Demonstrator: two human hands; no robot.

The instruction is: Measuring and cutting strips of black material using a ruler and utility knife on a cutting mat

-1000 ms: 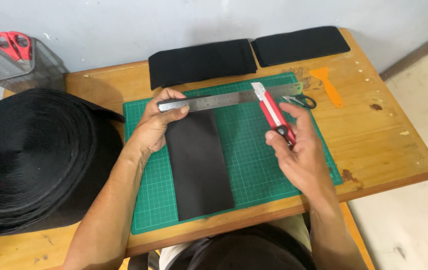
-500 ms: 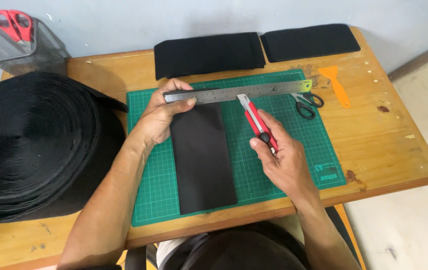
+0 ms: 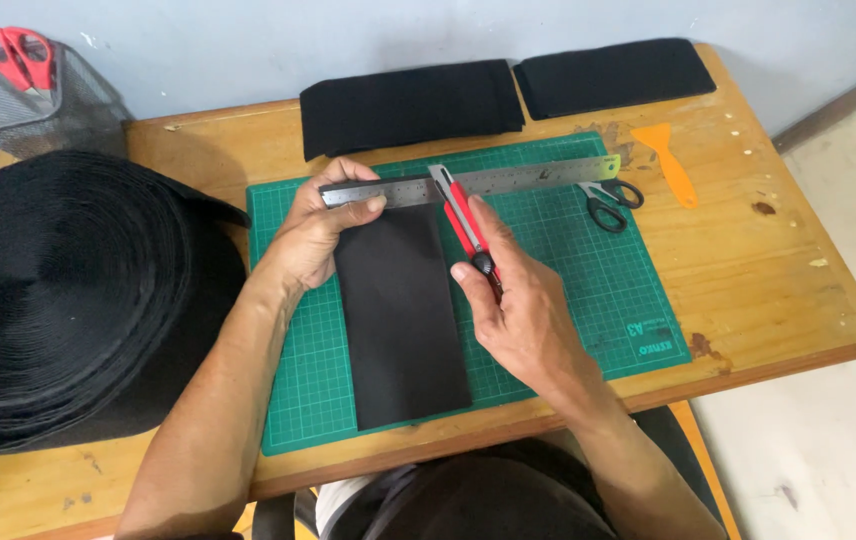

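Observation:
A black strip of fabric (image 3: pixel 400 310) lies lengthwise on the green cutting mat (image 3: pixel 588 290). A steel ruler (image 3: pixel 528 176) lies across the strip's far end. My left hand (image 3: pixel 316 232) presses the ruler's left end down, fingers over its top edge. My right hand (image 3: pixel 520 305) holds a red utility knife (image 3: pixel 463 218), its tip at the ruler's near edge by the strip's right corner.
A big roll of black webbing (image 3: pixel 68 300) fills the table's left side. Two folded black pieces (image 3: pixel 410 105) (image 3: pixel 613 76) lie at the back. Black-handled scissors (image 3: pixel 608 203) and an orange scraper (image 3: pixel 673 162) lie to the right. A mesh pot (image 3: pixel 33 95) holds red scissors.
My right hand has carried the knife leftward along the ruler, from the mat's right part to the strip's right edge. The left hand stays on the ruler.

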